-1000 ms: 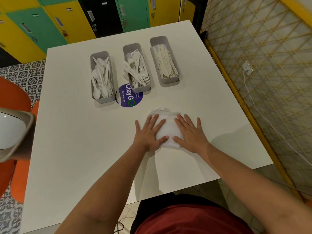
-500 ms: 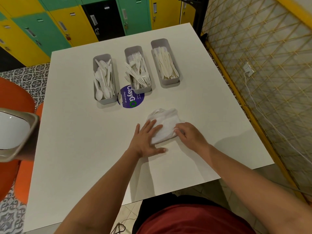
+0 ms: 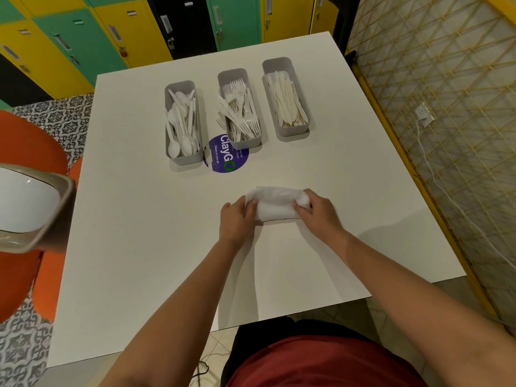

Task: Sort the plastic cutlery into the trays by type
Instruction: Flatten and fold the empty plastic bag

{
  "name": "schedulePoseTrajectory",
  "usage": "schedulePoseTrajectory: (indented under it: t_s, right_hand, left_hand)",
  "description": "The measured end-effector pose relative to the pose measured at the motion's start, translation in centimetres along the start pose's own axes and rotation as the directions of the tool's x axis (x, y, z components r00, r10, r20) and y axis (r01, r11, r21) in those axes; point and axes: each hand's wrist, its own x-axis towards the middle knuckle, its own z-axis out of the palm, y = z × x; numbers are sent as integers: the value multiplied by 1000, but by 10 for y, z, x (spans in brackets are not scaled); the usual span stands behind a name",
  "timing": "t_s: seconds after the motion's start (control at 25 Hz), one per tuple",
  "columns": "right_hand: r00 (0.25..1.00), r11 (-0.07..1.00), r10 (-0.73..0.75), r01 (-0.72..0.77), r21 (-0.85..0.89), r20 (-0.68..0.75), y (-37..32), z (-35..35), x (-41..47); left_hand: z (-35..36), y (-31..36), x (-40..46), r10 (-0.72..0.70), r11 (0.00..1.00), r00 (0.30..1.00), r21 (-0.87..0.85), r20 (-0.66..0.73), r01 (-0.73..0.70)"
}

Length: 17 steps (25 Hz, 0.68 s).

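Plastic cutlery no longer lies loose on the table (image 3: 167, 247). Nearest, the left hand (image 3: 237, 219) and right hand (image 3: 315, 216), flat on the white plastic bag (image 3: 275, 203) a second ago, now curl and pinch its ends, rolling it up. Beyond, spoons tray (image 3: 183, 122), forks tray (image 3: 240, 107) and knives tray (image 3: 284, 97) hold everything sorted; sorting looks finished.

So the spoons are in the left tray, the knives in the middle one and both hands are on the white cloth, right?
Not quite: the head view shows forks in the middle tray; the knives fill the right tray. Spoons are in the left tray, and the left hand and right hand both grip the white cloth.
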Motion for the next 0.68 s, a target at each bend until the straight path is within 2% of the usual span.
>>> schedulePoseTrajectory:
  t_s: [0.16, 0.24, 0.32, 0.4, 0.48, 0.56, 0.6, 0.64, 0.68]
  right_hand:
    - [992, 992, 97, -103, -77, -79, -3, 9, 14]
    - [978, 958, 123, -161, -235, -168, -6, 12, 17]
    - [965, 876, -47, -85, -476, -258, -6, 17, 16]
    - [939, 771, -294, 125, -624, -176, -1, 23, 12]
    - [923, 672, -385, 282, -685, 2, 5, 29, 7]
    - [943, 651, -286, 322, -688, 170, 7, 30, 5]
    - [948, 657, -219, 319, -683, 232, 8, 30, 4]
    - [948, 665, -175, 313, -679, 265, 7, 31, 2]
    - [949, 684, -122, 292, -669, 289, 6, 30, 2]
  left_hand:
    - [1, 6, 8, 11, 974, 999, 227, -50, 1]
    - [3, 11, 11, 7, 931, 999, 366, -38, 8]
    - [7, 13, 14, -13, 898, 1000, 440, -27, 23]
    - [9, 13, 14, -1, 886, 1000, 463, -16, 8]
    - [7, 10, 12, 8, 910, 1000, 415, 1, -7]
    - [6, 14, 7, -40, 965, 997, 257, -68, 56]
    - [6, 16, 3, -17, 977, 986, 208, -168, 52]
    - [9, 18, 0, 113, 973, 953, 227, -283, -48]
    - [12, 20, -2, 309, 930, 902, 297, -302, -219]
